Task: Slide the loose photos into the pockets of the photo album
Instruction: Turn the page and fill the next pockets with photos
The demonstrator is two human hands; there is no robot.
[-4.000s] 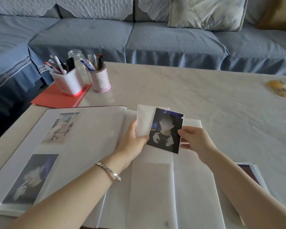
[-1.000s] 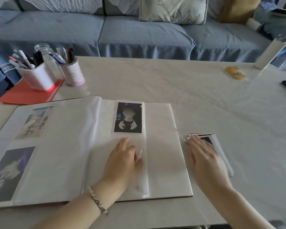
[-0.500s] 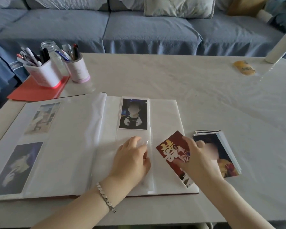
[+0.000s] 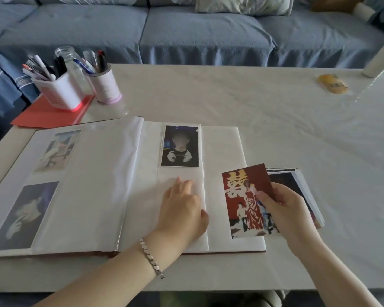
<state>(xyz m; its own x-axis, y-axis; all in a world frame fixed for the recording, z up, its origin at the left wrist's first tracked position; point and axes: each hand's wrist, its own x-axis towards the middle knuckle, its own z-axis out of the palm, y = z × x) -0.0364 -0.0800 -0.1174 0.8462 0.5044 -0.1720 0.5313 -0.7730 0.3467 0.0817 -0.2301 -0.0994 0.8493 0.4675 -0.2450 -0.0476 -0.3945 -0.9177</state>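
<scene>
Since half a second ago we have lifted the red photo (image 4: 244, 196) off the stack of photos (image 4: 297, 185) and turned it more upright; a second ago our right hand lay flat on that stack with nothing raised, while our left hand has stayed on the same pocket. Our left hand (image 4: 182, 209), a bracelet (image 4: 150, 258) at its wrist, rests palm down on the album (image 4: 98, 185), fingers relaxed and slightly apart, pressing the clear pocket just below the dark portrait (image 4: 180, 146) already in its sleeve. Our right hand (image 4: 286, 209) pinches the red photo at its right edge, thumb on the front and fingers curled behind, above the album's right page edge; this hand covers part of the stack, which lies on the table (image 4: 231, 103) just beside the album. On the far left a red folder (image 4: 44, 116) carries a square pen holder (image 4: 60, 91), with a glass jar (image 4: 67, 53) and a round pen cup (image 4: 105, 85) next to it. Two photos sit in the left page. A yellow packet (image 4: 333, 84) and a white cylinder (image 4: 377, 60) stand far right, before the blue sofa (image 4: 197, 34).
</scene>
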